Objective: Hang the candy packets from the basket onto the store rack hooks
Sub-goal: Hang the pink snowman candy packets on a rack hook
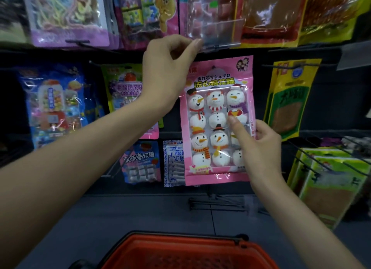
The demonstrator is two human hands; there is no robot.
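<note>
In the head view, the snowman marshmallow packet (pixel 212 116) hung in front of the rack at centre frame, its long axis running upright from 12 to 6 o'clock. It was a glossy pink film pouch with a clear window over rows of rounded white figures. The right hand (pixel 259 146) gripped it at its 4 o'clock edge, thumb pressed on the front and fingers curled behind. The left hand (pixel 168 71) sat at the packet's 11 o'clock, with thumb and forefinger closed on the corner of the clear label flap (pixel 216 37) at the hook's tip (apparently tilting that stiff plastic out of the way). The hook therefore lay at 12 o'clock from the packet's top edge, nearer the left hand. The red mesh basket (pixel 200 241) stood at 6 o'clock, well below, and its contents could not be made out.
</note>
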